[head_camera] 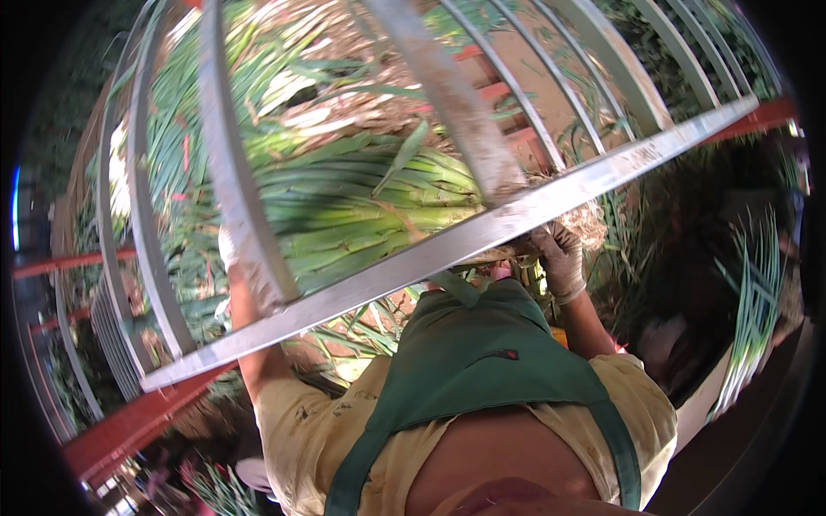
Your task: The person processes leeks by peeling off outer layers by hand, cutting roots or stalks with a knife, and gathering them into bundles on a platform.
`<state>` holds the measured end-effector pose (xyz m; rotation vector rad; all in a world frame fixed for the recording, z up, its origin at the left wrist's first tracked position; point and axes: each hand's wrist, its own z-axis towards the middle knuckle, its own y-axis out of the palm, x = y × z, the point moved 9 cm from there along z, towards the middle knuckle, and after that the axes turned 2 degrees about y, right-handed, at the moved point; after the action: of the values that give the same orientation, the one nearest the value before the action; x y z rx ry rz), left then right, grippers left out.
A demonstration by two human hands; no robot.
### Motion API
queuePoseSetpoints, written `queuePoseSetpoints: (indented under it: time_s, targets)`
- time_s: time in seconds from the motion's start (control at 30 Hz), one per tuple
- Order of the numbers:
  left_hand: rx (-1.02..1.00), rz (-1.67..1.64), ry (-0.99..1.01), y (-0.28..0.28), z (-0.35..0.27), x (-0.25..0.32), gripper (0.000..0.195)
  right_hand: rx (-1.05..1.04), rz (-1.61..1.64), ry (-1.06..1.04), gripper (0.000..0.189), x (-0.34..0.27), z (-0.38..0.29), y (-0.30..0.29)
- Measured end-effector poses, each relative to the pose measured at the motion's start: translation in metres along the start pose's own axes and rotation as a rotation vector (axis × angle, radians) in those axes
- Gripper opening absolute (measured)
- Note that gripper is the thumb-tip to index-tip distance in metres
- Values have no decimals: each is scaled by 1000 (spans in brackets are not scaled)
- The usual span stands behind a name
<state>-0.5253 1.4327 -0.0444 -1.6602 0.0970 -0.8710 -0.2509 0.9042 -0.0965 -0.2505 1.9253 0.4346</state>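
A large bundle of green onions (361, 206) lies across in front of me behind a metal rail (413, 271), leaves to the left and roots (584, 222) to the right. My right hand (563, 261), in a soiled pale glove, curls around the underside of the bundle near the root end, just below the rail. At the leafy end is my left hand (226, 244), also in a pale glove; an upright metal bar (242, 168) hides most of it, so its grip cannot be seen. The leaves on the bundle's left side are blurred.
More green onions (310, 71) are heaped beyond the bars. Red metal beams (148, 413) run under the rack at the left. At the right, a separate bunch of green onions (752, 303) rests by a pale ledge. Loose leaves (361, 329) lie on the ground near my green apron (477, 348).
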Motion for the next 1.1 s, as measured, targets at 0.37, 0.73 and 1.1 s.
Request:
queuePoseSetpoints:
  time_s: [0.37,0.73,1.1]
  targets:
    - [-184,-327,205,36,-62,191,33,655,-94,-148,28,-10,-18,-156]
    - [-656,-649,356,85,19,270,31,1003,135,-238,27,-33,-59,-141]
    - [-979,-1236,999,204,16,442,37,1837,-907,-645,52,-213,-209,-128]
